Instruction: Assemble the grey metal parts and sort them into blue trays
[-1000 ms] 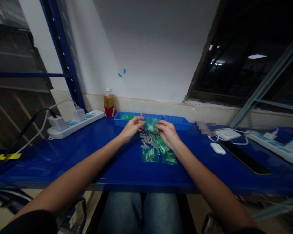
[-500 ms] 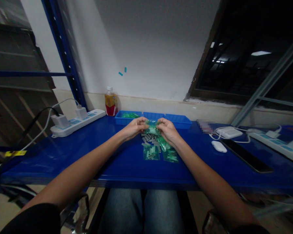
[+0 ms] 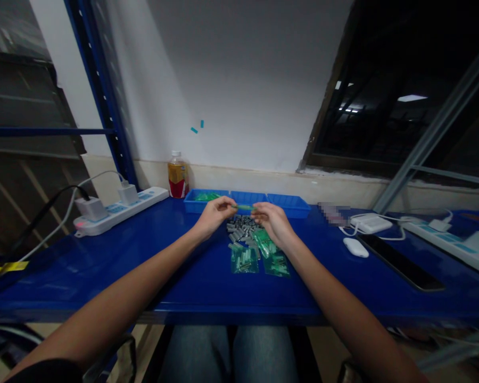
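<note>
Between my two hands is a small green plastic bag (image 3: 245,207), seen nearly edge-on, so its contents are hard to make out. My left hand (image 3: 219,213) pinches its left end and my right hand (image 3: 268,215) pinches its right end. Just below lies a pile of short grey metal cylinders (image 3: 239,229) on the blue table (image 3: 191,287). Two filled green bags with small pieces inside rest in front of the pile, a left bag (image 3: 244,259) and a right bag (image 3: 277,264). Another green bag (image 3: 264,242) lies beside my right wrist.
Behind my hands stands a blue compartment tray (image 3: 291,207), with green bags (image 3: 206,197) in its left section. A drink bottle (image 3: 178,175) and a power strip (image 3: 123,210) are at left. At right lie a phone (image 3: 401,263), a white earbud case (image 3: 355,247) and cables.
The held green bag has tipped from facing me to nearly edge-on, uncovering more of the metal pile. Both hands keep their pinch. The whole view has shifted slightly.
</note>
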